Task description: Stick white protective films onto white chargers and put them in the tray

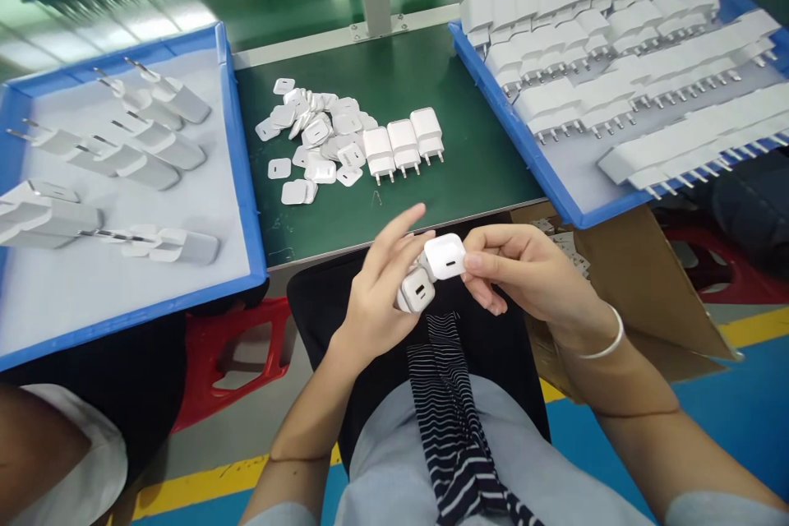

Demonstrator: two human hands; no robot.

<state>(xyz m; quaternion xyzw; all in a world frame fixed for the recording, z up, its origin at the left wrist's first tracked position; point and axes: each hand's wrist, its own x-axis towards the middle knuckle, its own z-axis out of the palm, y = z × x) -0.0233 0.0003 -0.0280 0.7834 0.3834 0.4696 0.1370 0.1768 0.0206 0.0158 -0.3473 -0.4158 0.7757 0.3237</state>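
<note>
In front of my lap, my left hand (385,283) has its fingers curled round a white charger (417,292), whose end with port slots faces me. My right hand (523,275) pinches a white rounded-square port cover (445,257) with one dark slot between thumb and fingers. The cover is close beside the charger's upper right; whether it is part of a second charger behind it I cannot tell. Beyond my hands, a heap of loose white port covers (317,131) lies on the green table (493,156). To its right stand three white plug chargers (403,146), prongs down.
At left a blue-rimmed tray (243,173) holds several chargers lying down. Another blue tray (570,209) at right carries rows of chargers and overhangs the table edge. Below it is a cardboard box (653,288). A red stool (237,353) and another person's arm (40,456) are at left.
</note>
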